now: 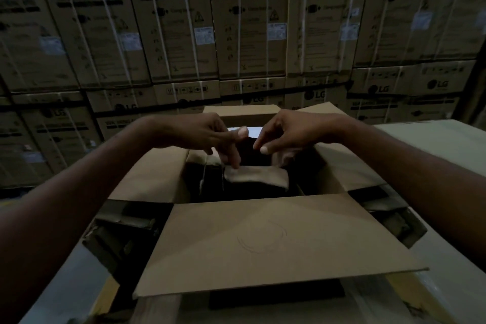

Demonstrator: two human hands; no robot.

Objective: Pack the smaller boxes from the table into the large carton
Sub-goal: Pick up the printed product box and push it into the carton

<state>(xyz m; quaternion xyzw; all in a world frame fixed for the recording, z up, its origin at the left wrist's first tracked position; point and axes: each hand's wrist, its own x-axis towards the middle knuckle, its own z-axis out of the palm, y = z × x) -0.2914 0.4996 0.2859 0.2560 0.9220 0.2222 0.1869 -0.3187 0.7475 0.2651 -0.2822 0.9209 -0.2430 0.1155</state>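
The large carton [263,239] stands open in front of me, its near flap folded out toward me. Inside its dark opening lies a small brown box [256,177]. My left hand [210,137] reaches over the opening, and its straight fingers touch the small box's left far corner. My right hand [286,134] hovers opposite, thumb forward and fingers loosely bent down behind the box's far right edge. I cannot tell whether those fingers touch the box. The rest of the carton's inside is too dark to read.
A pale table surface [434,144] extends to the right. Dark box shapes sit beside the carton at left [123,229] and right [389,208]. A wall of stacked washing machine cartons [247,21] fills the background.
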